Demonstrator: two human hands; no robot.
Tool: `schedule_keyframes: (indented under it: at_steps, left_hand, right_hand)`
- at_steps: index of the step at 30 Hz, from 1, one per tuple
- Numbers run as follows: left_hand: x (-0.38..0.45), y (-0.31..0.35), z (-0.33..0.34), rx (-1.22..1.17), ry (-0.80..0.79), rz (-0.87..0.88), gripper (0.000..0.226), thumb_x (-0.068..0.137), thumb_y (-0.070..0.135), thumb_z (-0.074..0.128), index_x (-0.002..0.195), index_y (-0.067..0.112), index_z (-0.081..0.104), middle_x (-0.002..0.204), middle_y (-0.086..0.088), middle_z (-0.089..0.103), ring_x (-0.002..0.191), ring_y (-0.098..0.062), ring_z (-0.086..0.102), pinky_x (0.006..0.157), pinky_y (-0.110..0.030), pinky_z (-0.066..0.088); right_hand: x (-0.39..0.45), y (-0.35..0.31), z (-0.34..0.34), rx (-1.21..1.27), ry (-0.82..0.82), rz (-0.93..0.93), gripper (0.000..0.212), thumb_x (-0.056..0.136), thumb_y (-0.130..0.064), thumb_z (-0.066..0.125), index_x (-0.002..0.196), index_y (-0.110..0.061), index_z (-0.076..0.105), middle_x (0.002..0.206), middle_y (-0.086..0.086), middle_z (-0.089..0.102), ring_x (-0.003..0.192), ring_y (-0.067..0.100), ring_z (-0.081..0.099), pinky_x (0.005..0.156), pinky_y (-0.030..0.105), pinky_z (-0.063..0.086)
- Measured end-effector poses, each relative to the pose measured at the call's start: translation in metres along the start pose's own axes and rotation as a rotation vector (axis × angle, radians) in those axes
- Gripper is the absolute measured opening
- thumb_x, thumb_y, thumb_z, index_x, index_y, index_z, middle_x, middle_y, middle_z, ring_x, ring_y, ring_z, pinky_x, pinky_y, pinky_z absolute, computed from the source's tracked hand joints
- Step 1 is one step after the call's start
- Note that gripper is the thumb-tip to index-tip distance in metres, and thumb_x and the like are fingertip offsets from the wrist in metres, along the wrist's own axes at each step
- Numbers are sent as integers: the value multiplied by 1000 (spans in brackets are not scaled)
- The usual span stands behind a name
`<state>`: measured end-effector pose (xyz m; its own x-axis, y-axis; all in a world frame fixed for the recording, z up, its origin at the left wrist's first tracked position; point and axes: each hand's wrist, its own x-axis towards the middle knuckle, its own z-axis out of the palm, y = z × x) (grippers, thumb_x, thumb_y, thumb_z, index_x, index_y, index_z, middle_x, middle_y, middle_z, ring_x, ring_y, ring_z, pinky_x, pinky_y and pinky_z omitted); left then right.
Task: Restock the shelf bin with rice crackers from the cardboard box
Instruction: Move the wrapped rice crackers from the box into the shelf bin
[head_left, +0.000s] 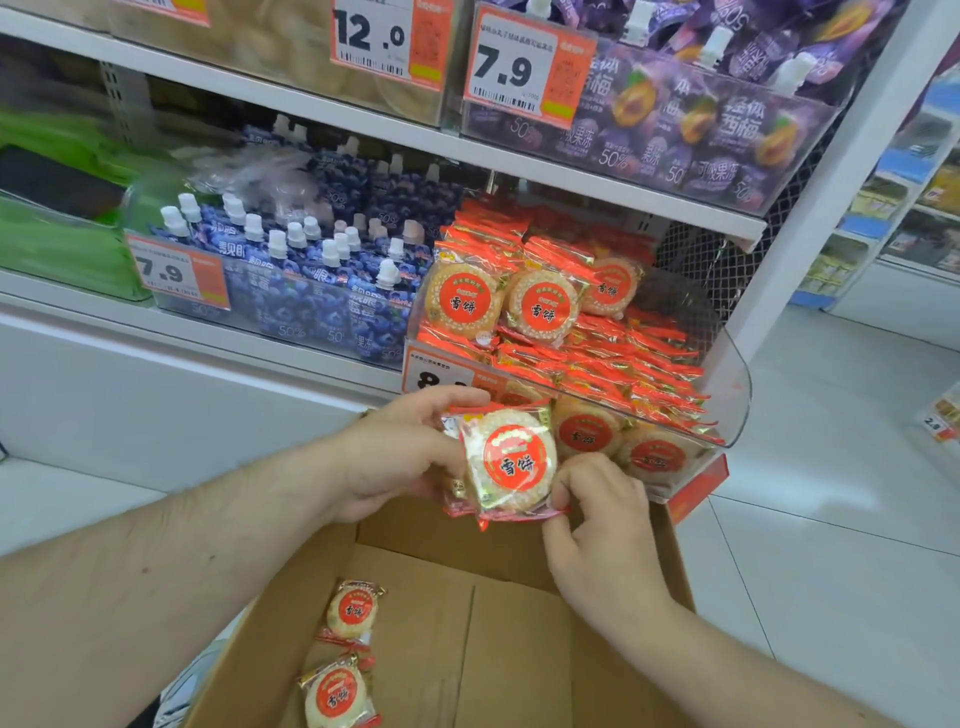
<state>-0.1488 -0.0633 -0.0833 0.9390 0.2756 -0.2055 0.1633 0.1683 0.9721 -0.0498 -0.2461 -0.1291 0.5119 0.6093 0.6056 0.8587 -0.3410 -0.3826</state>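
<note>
A small stack of rice cracker packs (511, 460), round white crackers with red labels, is held just in front of the clear shelf bin (730, 395). My left hand (400, 452) grips the stack from the left side. My right hand (597, 514) pinches the lower right corner of the front pack. The bin holds many more cracker packs in red wrappers. Below my arms stands the open cardboard box (493, 623), with two cracker packs (353, 610) lying on its bottom at the left.
Left of the cracker bin stands a bin of blue spouted jelly pouches (311, 280) with a 7.9 price tag. The shelf above carries purple jelly pouches (701, 119). White floor tiles (831, 467) lie to the right, with another shelf rack beyond.
</note>
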Motion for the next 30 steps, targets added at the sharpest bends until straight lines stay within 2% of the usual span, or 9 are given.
schedule_keyframes:
  at_steps: [5, 8, 12, 15, 18, 20, 22, 25, 30]
  left_hand:
    - [1, -7, 5, 130, 34, 87, 63, 75, -11, 73, 118, 32, 57, 104, -6, 68, 80, -13, 69, 72, -33, 59]
    - [2, -7, 4, 238, 0, 155, 75, 75, -9, 74, 118, 48, 51, 118, -3, 63, 99, -17, 68, 80, -42, 59]
    - [-3, -2, 8, 375, -93, 269, 93, 76, -7, 73, 129, 60, 35, 134, 12, 50, 111, -10, 62, 83, -37, 59]
    - [-5, 3, 10, 459, -129, 344, 101, 77, -3, 72, 138, 62, 23, 139, 13, 46, 102, -16, 67, 79, -45, 59]
    - [-2, 6, 12, 428, -93, 369, 105, 79, 1, 73, 143, 58, 13, 119, 10, 56, 90, -12, 69, 78, -43, 58]
    - [2, 11, 16, 383, 14, 408, 100, 81, 6, 74, 147, 47, 11, 106, 14, 58, 88, -1, 65, 82, -32, 55]
    - [5, 20, 15, 485, 154, 489, 89, 83, 18, 72, 148, 42, 17, 121, 20, 55, 108, 6, 56, 95, -27, 48]
    - [14, 25, 6, 847, 323, 570, 60, 86, 34, 62, 142, 36, 41, 143, 17, 43, 135, -1, 34, 113, -35, 32]
    - [34, 13, 9, 1111, 273, 467, 61, 87, 25, 59, 144, 35, 39, 157, 13, 24, 148, -12, 3, 121, -44, -6]
  right_hand:
    - [2, 1, -1, -33, -154, -39, 33, 58, -7, 53, 72, -30, 35, 78, -15, 41, 76, 8, 39, 68, 23, 31]
    - [5, -3, -7, 134, -172, 119, 34, 56, -14, 58, 71, -31, 32, 80, -12, 42, 76, 9, 40, 63, 26, 35]
    - [17, -5, -16, 414, -223, 451, 48, 58, -36, 71, 99, -37, 45, 82, -3, 54, 64, 9, 44, 61, 28, 43]
    - [24, -5, -22, 605, -335, 479, 64, 59, -39, 79, 116, -36, 49, 101, -2, 67, 68, 18, 53, 66, 35, 52]
    - [31, -8, -34, 667, -319, 452, 55, 62, -34, 82, 112, -27, 59, 102, 7, 72, 90, 47, 61, 82, 58, 53]
    - [43, -8, -48, 701, -222, 440, 48, 64, -22, 81, 107, -20, 61, 97, 3, 74, 89, 33, 69, 84, 51, 56]
    - [62, -3, -66, 735, -89, 454, 42, 66, -10, 77, 104, -16, 62, 93, -1, 75, 89, 19, 71, 81, 38, 58]
    - [100, 20, -89, 613, 98, 518, 28, 79, -5, 76, 97, -20, 61, 96, 3, 73, 92, 21, 71, 88, 43, 56]
    - [160, 72, -79, 350, 111, 647, 23, 82, -13, 76, 94, -18, 56, 105, 17, 67, 98, 35, 66, 86, 54, 54]
